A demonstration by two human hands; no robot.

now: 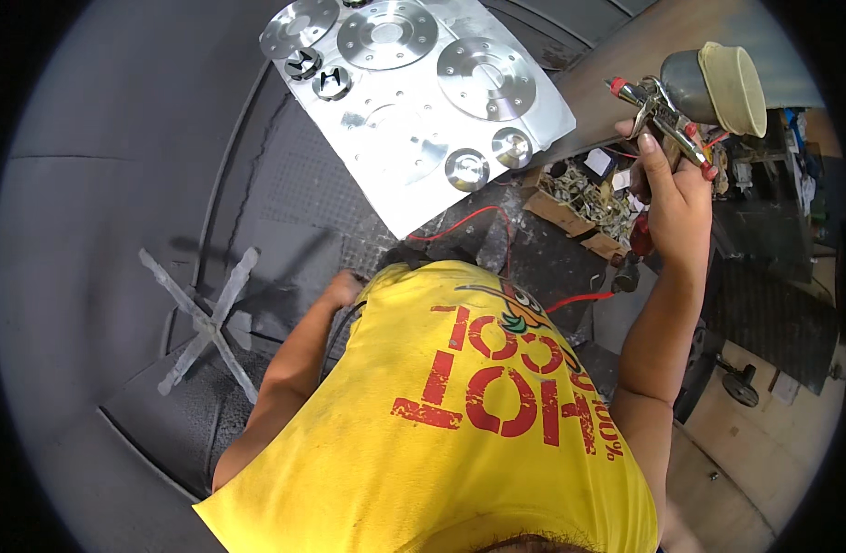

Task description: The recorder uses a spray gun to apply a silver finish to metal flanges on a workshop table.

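Note:
Raised at the upper right, my right hand (676, 189) is closed round the handle of a spray gun (661, 115). A grey cup (686, 85) with a cream-coloured cover (732, 88) sits on the gun. My left hand (346, 288) is down beside my waist, against the yellow shirt (423, 387); its fingers are mostly hidden. Ahead of me a white-covered board (405, 207) carries several shiny metal discs (487, 79). Smaller round caps lie among them, including a silver cap (466, 170) near the board's right edge and a dark-marked cap (332, 83) on the left.
A red hose (478, 214) runs from under the board past my waist on the right. Right of the board stands a cardboard box (570, 217) full of small scraps. On the left is a grey cross-shaped stand (206, 323), with a grey wall (91, 230) behind.

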